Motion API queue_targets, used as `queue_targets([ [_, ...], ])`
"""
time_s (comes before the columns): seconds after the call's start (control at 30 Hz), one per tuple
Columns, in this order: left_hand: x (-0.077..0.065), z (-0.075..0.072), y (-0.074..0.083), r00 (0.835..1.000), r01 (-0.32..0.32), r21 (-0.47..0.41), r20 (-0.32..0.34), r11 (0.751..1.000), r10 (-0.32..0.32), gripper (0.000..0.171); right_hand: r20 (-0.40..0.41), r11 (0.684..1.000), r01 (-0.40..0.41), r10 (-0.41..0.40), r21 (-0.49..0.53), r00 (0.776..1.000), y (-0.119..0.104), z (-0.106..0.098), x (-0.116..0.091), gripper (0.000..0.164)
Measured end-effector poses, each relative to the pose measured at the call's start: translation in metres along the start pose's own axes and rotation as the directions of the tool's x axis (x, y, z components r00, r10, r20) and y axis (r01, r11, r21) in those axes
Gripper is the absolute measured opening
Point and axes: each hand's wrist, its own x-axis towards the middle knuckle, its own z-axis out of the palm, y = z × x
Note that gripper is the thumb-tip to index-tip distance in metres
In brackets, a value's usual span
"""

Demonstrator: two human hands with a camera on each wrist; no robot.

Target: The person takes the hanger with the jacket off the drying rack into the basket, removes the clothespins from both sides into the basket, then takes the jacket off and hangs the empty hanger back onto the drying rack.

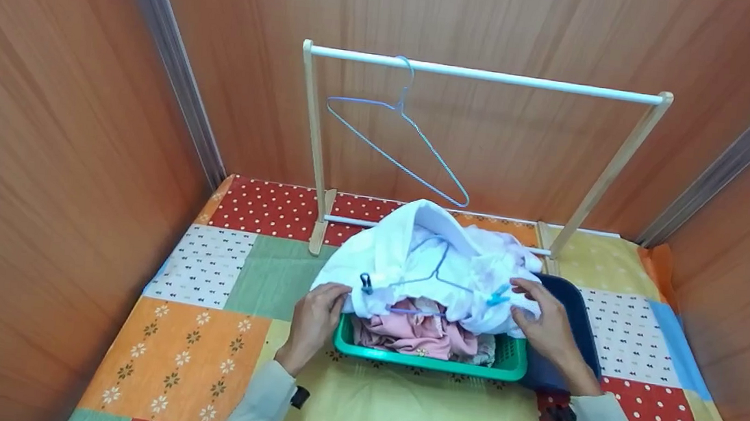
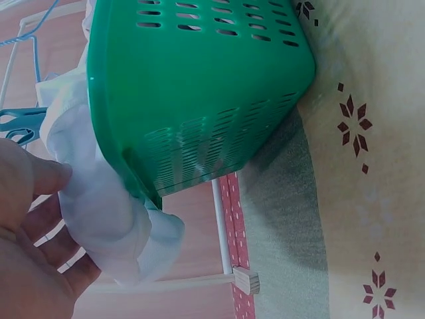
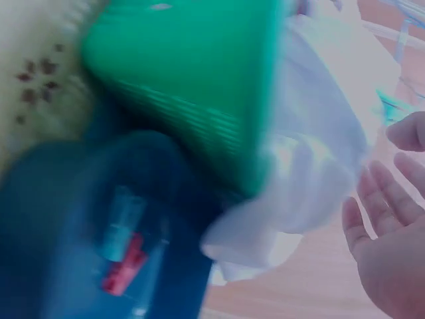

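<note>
A white garment (image 1: 386, 239) lies spread over a green basket (image 1: 429, 363), with a hanger (image 1: 438, 271) on top of it. A dark clothespin (image 1: 366, 283) sits on its left part and a blue clothespin (image 1: 497, 295) on its right. With thumb and fingers my left hand (image 1: 316, 318) pinches the garment's left edge; the left wrist view shows the white cloth (image 2: 99, 186) between them. Beside the blue clothespin, my right hand (image 1: 550, 323) has its fingers spread; in the right wrist view that hand (image 3: 392, 239) holds nothing. Pink clothing (image 1: 418, 335) shows inside the basket.
Behind the basket stands a rack with a white rail (image 1: 498, 77), where a blue wire hanger (image 1: 413, 166) hangs. A dark blue tub (image 1: 577, 326) is right of the basket, with a red clothespin (image 3: 125, 269) and a light blue one inside. Wooden panels (image 1: 45, 137) enclose the patchwork cloth (image 1: 195, 358).
</note>
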Motion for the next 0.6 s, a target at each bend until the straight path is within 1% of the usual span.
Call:
queue_targets([
  [0.13,-0.001,0.000,0.000,1.000,0.002,-0.007,-0.006,1.000,-0.002,0.017,0.018,0.998,0.052,-0.053,0.030,0.998,-0.010,-0.007,0.007,0.047],
  [0.23,-0.001,-0.001,-0.001,1.000,-0.001,-0.021,-0.016,1.000,0.001,0.016,0.048,0.998,0.064,-0.066,0.029,0.997,-0.015,-0.010,0.010,0.043],
  [0.3,0.000,-0.001,-0.001,1.000,-0.003,-0.026,-0.020,1.000,0.002,0.016,0.071,0.999,0.051,-0.052,0.016,0.996,-0.016,-0.010,0.012,0.040],
  [0.47,-0.002,0.001,0.000,1.000,-0.003,-0.013,-0.016,1.000,0.003,0.016,0.130,1.000,-0.015,0.018,-0.027,0.991,-0.015,-0.010,0.012,0.038],
  [0.53,-0.003,0.001,0.000,1.000,-0.003,-0.005,-0.013,1.000,0.003,0.016,0.143,0.999,-0.027,0.032,-0.037,0.989,-0.013,-0.009,0.012,0.036],
  [0.6,-0.003,0.002,0.000,1.000,0.001,0.001,-0.011,1.000,-0.001,0.016,0.144,0.999,-0.020,0.027,-0.049,0.989,-0.012,-0.008,0.011,0.033],
])
